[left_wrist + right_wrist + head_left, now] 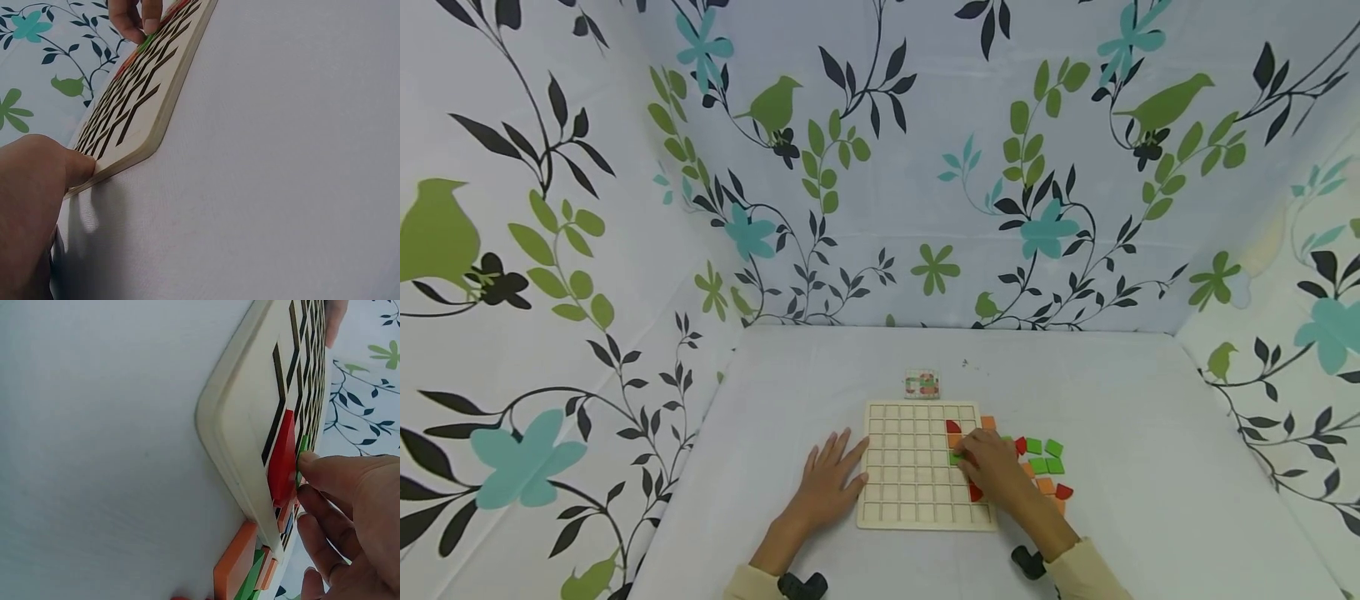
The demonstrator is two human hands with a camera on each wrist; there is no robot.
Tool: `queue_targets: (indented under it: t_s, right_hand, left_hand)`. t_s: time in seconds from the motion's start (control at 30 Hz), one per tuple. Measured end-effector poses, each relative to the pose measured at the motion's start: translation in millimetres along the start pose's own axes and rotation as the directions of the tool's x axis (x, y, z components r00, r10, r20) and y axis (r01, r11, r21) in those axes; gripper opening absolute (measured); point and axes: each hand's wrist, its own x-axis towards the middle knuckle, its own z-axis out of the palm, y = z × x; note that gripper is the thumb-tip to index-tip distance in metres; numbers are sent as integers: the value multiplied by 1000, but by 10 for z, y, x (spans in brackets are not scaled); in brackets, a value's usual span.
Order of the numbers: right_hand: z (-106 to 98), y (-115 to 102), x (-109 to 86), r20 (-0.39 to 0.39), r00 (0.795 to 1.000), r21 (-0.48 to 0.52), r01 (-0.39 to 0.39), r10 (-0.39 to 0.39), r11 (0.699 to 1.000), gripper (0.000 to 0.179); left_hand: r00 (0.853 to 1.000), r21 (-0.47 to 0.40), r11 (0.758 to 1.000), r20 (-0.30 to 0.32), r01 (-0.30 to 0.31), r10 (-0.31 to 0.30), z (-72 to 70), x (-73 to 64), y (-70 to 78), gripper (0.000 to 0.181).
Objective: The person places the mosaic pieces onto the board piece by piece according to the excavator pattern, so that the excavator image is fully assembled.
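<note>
A pale wooden grid board (pixel 902 483) lies flat on the white table. My left hand (pixel 829 479) rests at its left side, fingers spread, with the thumb against the edge; the left wrist view shows that thumb (pixel 80 167) on the rim. Over the board's right part, my right hand (pixel 996 467) pinches a green tile (pixel 304 445) between thumb and fingertips, low over the cells. Nearby in the grid are a red rounded piece (pixel 952 427), an orange tile (pixel 953 440) and another red piece (pixel 283 459). The hand covers some cells.
Right of the board lie several loose pieces: green tiles (pixel 1037 466), orange tiles (pixel 1045 485) and red rounded pieces (pixel 1063 492). A small patterned card (pixel 922 384) sits just beyond the board's far edge. Patterned cloth (pixel 925 167) hangs behind and at both sides.
</note>
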Motion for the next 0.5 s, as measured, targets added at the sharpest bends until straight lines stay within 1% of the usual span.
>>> queue_targets:
  t_s: [0.13,0.2,0.3,0.4,0.5]
  right_hand:
    - [14,9,0,-8,1000,-7,-10,10,1000,12]
    - [16,25,1,-11,1000,15,-9,10,1000,11]
    - [-23,76,24,-7,999,66,-45,46,997,8]
    - [-94,190,82,-22,990,101,-133,136,986,14]
    - [-185,310,165,-51,974,95,-216,221,972,29]
  left_hand:
    - [1000,-1,1000,-3,-10,10,12,0,-10,58]
    - [1000,0,1000,1,-7,7,6,5,-10,58]
    - [1000,-3,1000,-2,-8,8,-10,7,-1,58]
    - [1000,-7,1000,-1,-10,10,-25,3,14,58]
    - [1000,-8,1000,-2,-7,7,-29,-2,15,58]
